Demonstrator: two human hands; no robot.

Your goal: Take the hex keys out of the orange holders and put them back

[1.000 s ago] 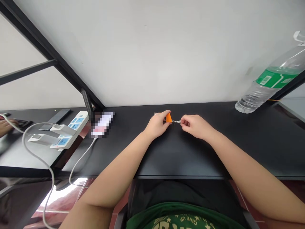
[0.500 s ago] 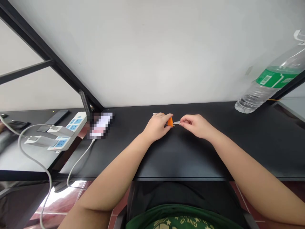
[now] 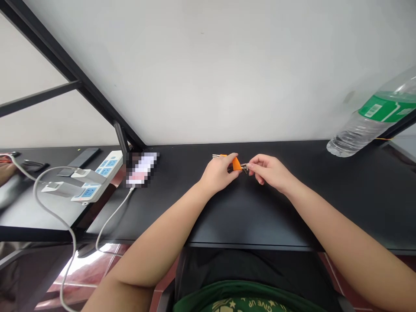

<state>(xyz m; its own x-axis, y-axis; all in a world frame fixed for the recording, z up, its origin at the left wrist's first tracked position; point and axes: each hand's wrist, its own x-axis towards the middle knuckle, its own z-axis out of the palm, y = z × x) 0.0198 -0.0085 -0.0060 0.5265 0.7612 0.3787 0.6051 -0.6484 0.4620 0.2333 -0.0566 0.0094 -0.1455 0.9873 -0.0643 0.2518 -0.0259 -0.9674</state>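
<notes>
My left hand is closed round an orange plastic holder, thumb below and fingers above. Thin silvery metal rods stick out past the hand on the far left; they look like hex keys. At the holder's right end are more short metal ends. My right hand pinches one of these small metal ends between thumb and forefinger, its other fingers curled. Both hands are just over the black desk. Much of the holder is hidden by my left hand.
A large water bottle with a green label stands at the right. To the left are a charging phone, a white power strip with plugged adapters, a dark phone and a white cable. Another person's hand shows at the far left.
My right hand has come closer to the holder, with less metal showing between the hands. More of the orange holder shows, and it is turned slightly. The view has shifted a little.
</notes>
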